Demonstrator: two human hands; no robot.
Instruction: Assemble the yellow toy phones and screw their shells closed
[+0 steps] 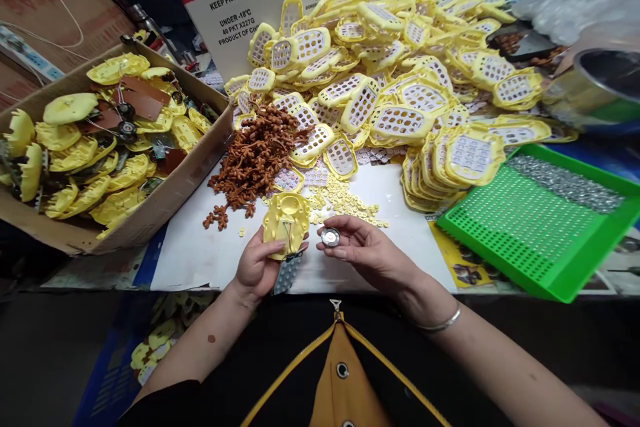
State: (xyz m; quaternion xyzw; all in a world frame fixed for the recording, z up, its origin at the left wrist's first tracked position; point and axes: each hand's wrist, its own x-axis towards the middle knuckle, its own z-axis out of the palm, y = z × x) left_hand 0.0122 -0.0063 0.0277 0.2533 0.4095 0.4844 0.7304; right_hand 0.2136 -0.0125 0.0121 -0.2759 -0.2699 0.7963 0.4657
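Observation:
My left hand (257, 265) grips a yellow plastic shell (286, 213) with its inner side facing me. Thin wires run inside it, and a grey keypad sheet (287, 273) with raised bumps hangs below. To the right, my right hand (367, 250) pinches a small round speaker (331, 237) between thumb and fingers, apart from the shell. Small yellow pieces (345, 200) lie scattered just beyond my hands. A heap of brown plastic parts (257, 150) sits behind the shell.
On the left stands a cardboard box (185, 177) of yellow shells with wired parts. Perforated yellow covers (405, 117) are piled at the back, some stacked (467, 153) at right. A green tray (520, 240) holds small metal screws (565, 183). A metal pot (595, 90) stands far right.

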